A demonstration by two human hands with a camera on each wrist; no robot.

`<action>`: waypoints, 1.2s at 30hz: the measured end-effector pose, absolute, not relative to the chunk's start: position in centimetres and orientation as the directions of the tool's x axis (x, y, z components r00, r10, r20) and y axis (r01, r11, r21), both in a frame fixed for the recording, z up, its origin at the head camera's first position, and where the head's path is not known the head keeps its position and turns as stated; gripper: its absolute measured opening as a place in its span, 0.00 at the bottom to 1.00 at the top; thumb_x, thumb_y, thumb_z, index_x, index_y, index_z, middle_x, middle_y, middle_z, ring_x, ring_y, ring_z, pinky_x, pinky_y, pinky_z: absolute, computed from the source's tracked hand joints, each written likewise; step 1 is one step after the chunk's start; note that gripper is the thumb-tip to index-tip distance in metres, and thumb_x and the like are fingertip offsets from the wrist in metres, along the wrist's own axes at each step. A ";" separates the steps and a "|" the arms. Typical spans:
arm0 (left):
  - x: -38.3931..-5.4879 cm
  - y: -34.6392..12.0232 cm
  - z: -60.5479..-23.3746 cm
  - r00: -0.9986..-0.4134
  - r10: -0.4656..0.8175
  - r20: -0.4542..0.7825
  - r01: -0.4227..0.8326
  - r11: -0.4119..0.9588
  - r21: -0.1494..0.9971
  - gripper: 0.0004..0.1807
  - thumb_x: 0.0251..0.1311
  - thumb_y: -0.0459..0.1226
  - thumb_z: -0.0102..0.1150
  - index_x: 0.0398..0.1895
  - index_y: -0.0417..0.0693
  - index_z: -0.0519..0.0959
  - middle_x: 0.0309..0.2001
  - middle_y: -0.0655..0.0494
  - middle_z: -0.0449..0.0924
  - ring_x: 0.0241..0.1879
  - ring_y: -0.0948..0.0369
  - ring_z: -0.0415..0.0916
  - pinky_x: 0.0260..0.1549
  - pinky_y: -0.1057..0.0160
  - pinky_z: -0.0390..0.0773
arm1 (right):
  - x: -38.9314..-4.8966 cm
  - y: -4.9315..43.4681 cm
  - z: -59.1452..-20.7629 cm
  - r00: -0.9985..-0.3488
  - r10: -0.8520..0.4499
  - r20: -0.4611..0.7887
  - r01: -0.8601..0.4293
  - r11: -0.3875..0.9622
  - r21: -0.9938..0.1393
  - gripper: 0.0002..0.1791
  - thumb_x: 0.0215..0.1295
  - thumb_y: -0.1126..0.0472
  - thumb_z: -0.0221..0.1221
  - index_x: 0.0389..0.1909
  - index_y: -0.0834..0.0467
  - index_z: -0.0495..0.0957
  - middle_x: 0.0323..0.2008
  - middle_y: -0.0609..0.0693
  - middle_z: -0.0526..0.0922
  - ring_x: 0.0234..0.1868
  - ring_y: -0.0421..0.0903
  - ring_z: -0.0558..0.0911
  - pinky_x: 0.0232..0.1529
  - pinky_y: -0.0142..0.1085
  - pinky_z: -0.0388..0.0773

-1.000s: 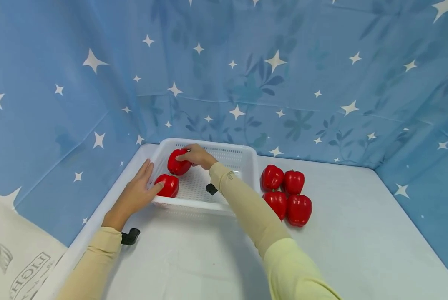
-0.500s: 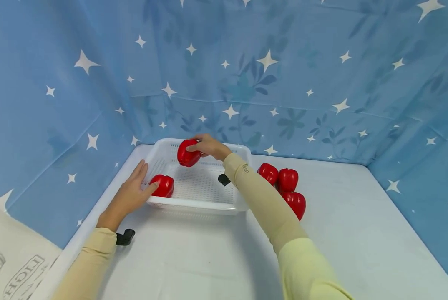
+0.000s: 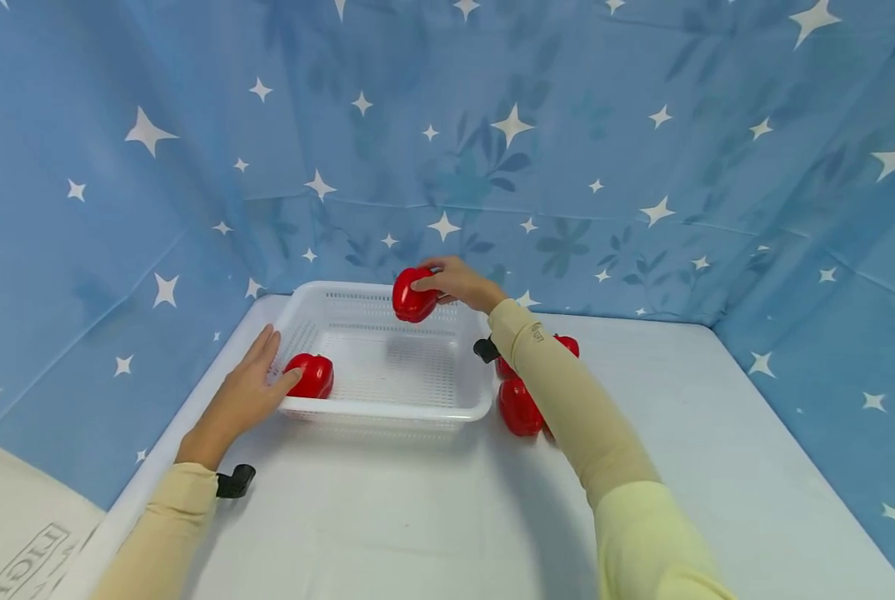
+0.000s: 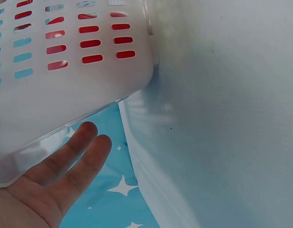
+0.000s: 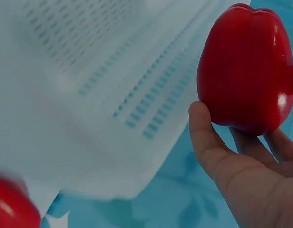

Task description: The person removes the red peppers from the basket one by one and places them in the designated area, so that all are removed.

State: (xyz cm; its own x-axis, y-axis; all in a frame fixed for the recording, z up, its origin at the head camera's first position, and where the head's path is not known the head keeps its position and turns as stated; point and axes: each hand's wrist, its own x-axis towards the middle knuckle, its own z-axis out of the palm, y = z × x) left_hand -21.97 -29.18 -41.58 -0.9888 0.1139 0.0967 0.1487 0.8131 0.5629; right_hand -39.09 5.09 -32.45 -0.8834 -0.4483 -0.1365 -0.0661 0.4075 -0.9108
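My right hand (image 3: 462, 282) pinches a red bell pepper (image 3: 410, 298) above the back rim of a white plastic basket (image 3: 380, 411). In the right wrist view the thumb and fingers grip the lower end of this bell pepper (image 5: 246, 71). A second red bell pepper (image 3: 317, 377) sits inside the basket's front left corner. My left hand (image 3: 241, 398) lies at that corner, its thumb over the rim beside the pepper. The left wrist view shows straight fingers (image 4: 84, 166) outside the slotted basket wall (image 4: 65, 102), with red showing through the slots.
Right of the basket, more red bell peppers (image 3: 519, 408) stand grouped on the white table (image 3: 387, 517), partly hidden by my right forearm. A blue star-patterned curtain (image 3: 417, 125) rises directly behind the basket and along both sides.
My right hand has lifted the bell pepper out of the basket's back left area and carried it up and to the right. The left hand stays at the corner while the whole view shifts slightly.
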 end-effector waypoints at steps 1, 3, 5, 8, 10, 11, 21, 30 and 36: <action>-22.0 -29.2 -41.6 -0.989 0.114 0.097 0.149 0.813 0.563 0.51 0.77 0.53 0.56 0.86 0.34 0.41 0.86 0.35 0.33 0.80 0.29 0.43 0.62 0.21 0.66 | -39.0 5.7 -32.3 -0.888 -0.439 -0.137 -0.060 0.405 -0.912 0.33 0.74 0.59 0.66 0.75 0.64 0.69 0.66 0.61 0.76 0.62 0.59 0.80 0.67 0.54 0.79; -22.0 -29.2 -41.6 -0.989 0.116 0.097 0.150 0.812 0.564 0.51 0.77 0.53 0.55 0.86 0.34 0.41 0.86 0.35 0.33 0.80 0.29 0.43 0.62 0.21 0.65 | -38.9 6.9 -32.0 -0.895 -0.424 -0.139 -0.049 0.403 -0.914 0.34 0.74 0.60 0.66 0.75 0.65 0.68 0.67 0.62 0.75 0.63 0.60 0.79 0.67 0.55 0.78; -22.0 -29.2 -41.5 -0.989 0.115 0.096 0.149 0.812 0.565 0.51 0.77 0.53 0.55 0.86 0.34 0.41 0.86 0.35 0.33 0.80 0.29 0.43 0.63 0.20 0.64 | -38.9 8.1 -31.8 -0.900 -0.412 -0.146 -0.035 0.400 -0.916 0.34 0.73 0.60 0.66 0.76 0.65 0.67 0.68 0.62 0.74 0.64 0.61 0.78 0.68 0.56 0.77; -22.0 -29.2 -41.4 -0.989 0.115 0.095 0.148 0.812 0.565 0.51 0.77 0.52 0.56 0.86 0.33 0.41 0.86 0.34 0.33 0.80 0.28 0.43 0.62 0.20 0.65 | -38.9 9.9 -31.6 -0.903 -0.401 -0.151 -0.022 0.396 -0.918 0.35 0.73 0.60 0.67 0.76 0.65 0.66 0.68 0.63 0.73 0.65 0.62 0.77 0.68 0.56 0.78; -21.9 -29.2 -41.4 -0.989 0.115 0.095 0.149 0.814 0.562 0.51 0.77 0.52 0.56 0.86 0.33 0.41 0.86 0.34 0.33 0.80 0.28 0.43 0.60 0.20 0.65 | -39.0 11.2 -31.6 -0.908 -0.390 -0.154 -0.013 0.393 -0.919 0.36 0.73 0.60 0.67 0.77 0.65 0.65 0.69 0.63 0.73 0.65 0.62 0.77 0.67 0.54 0.79; -21.9 -29.2 -41.4 -0.989 0.116 0.095 0.149 0.814 0.562 0.51 0.77 0.52 0.55 0.86 0.33 0.41 0.86 0.34 0.33 0.80 0.28 0.43 0.60 0.20 0.66 | -39.0 11.8 -31.6 -0.911 -0.383 -0.152 -0.012 0.393 -0.920 0.36 0.74 0.60 0.67 0.77 0.65 0.65 0.69 0.63 0.73 0.65 0.62 0.78 0.67 0.54 0.79; -22.0 -29.2 -41.6 -0.988 0.120 0.094 0.152 0.813 0.563 0.51 0.78 0.52 0.55 0.85 0.32 0.40 0.86 0.32 0.32 0.80 0.26 0.41 0.58 0.21 0.68 | -38.3 17.8 -31.2 -0.932 -0.333 -0.146 0.008 0.382 -0.924 0.34 0.75 0.61 0.65 0.76 0.66 0.65 0.67 0.64 0.73 0.62 0.61 0.80 0.64 0.52 0.81; -22.0 -29.5 -41.5 -0.988 0.129 0.089 0.157 0.809 0.567 0.52 0.78 0.53 0.54 0.85 0.33 0.38 0.85 0.31 0.30 0.79 0.25 0.39 0.55 0.20 0.70 | -36.9 22.2 -31.3 -0.950 -0.271 -0.152 0.039 0.381 -0.924 0.38 0.75 0.61 0.65 0.79 0.66 0.60 0.69 0.65 0.71 0.64 0.61 0.79 0.66 0.51 0.80; -22.0 -29.5 -41.6 -0.986 0.141 0.085 0.164 0.802 0.574 0.52 0.79 0.53 0.54 0.85 0.32 0.38 0.85 0.30 0.30 0.79 0.25 0.39 0.56 0.20 0.68 | -35.9 24.6 -31.7 -0.958 -0.246 -0.146 0.044 0.377 -0.925 0.37 0.76 0.62 0.64 0.78 0.68 0.60 0.68 0.67 0.72 0.63 0.62 0.79 0.70 0.56 0.75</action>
State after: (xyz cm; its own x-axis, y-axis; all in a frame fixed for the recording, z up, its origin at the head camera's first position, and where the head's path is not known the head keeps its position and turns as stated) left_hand -22.04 -29.47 -41.57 -0.9863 0.1411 0.0851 0.1643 0.8021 0.5741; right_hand -35.94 24.62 -31.72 -0.9583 -0.2457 -0.1461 0.0445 0.3766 -0.9253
